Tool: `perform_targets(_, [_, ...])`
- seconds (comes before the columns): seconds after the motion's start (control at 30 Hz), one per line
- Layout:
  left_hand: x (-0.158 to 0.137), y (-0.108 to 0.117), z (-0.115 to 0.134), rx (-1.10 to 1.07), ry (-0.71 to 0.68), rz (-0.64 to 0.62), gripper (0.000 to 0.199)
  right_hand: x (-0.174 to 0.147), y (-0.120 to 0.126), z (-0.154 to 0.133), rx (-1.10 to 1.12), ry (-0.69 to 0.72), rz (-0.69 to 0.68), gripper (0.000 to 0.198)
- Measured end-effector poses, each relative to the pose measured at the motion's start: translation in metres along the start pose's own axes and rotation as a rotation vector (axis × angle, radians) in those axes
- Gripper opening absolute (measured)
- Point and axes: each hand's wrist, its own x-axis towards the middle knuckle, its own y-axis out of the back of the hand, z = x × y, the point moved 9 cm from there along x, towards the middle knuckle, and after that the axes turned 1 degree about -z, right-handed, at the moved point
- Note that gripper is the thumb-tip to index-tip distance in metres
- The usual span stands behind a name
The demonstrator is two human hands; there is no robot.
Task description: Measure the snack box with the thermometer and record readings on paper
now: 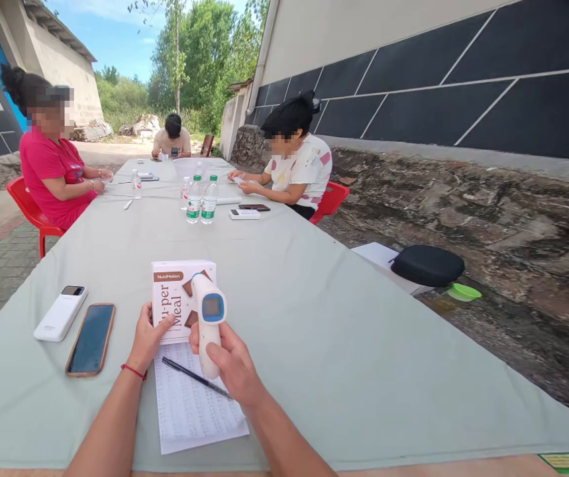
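Observation:
My left hand (150,334) grips the lower left side of a white box (169,291) with brown print, its thumb on the front face. In my right hand (237,364) is a white infrared thermometer (209,348) with a blue-rimmed screen, held by its handle in front of the box. The box stands upright at the top of a written paper sheet (199,424). A black pen (195,377) lies slantwise across the sheet, below both hands; its right end is close to my right wrist.
A white power bank (60,313) and a phone (90,339) lie to the left. Several water bottles (208,200) stand farther up the table (363,371), near another power bank (244,214). Three other people sit around the table. A black case (428,265) is off its right edge.

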Motion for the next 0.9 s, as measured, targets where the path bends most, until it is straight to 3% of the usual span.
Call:
perform_targets(0.23, [0.003,0.006,0.003,0.038,-0.012,0.023,0.067,-0.006,-0.011,-0.012,0.004,-0.025,-0.101,0.055])
perform_targets(0.43, [0.000,0.006,0.004,-0.052,-0.047,0.014,0.066,-0.005,-0.006,-0.010,-0.003,0.000,-0.097,0.053])
perform_targets(0.57, [0.005,0.026,0.004,-0.166,-0.119,0.140,0.061,-0.004,0.002,-0.007,0.008,0.038,-0.073,0.050])
perform_targets(0.73, [0.014,0.063,-0.004,-0.150,-0.170,0.385,0.059,0.009,0.038,0.009,-0.174,-0.031,0.150,0.057])
perform_targets(0.9, [0.016,0.066,-0.007,-0.088,-0.158,0.410,0.065,0.014,0.094,0.030,-0.718,-0.359,0.413,0.056])
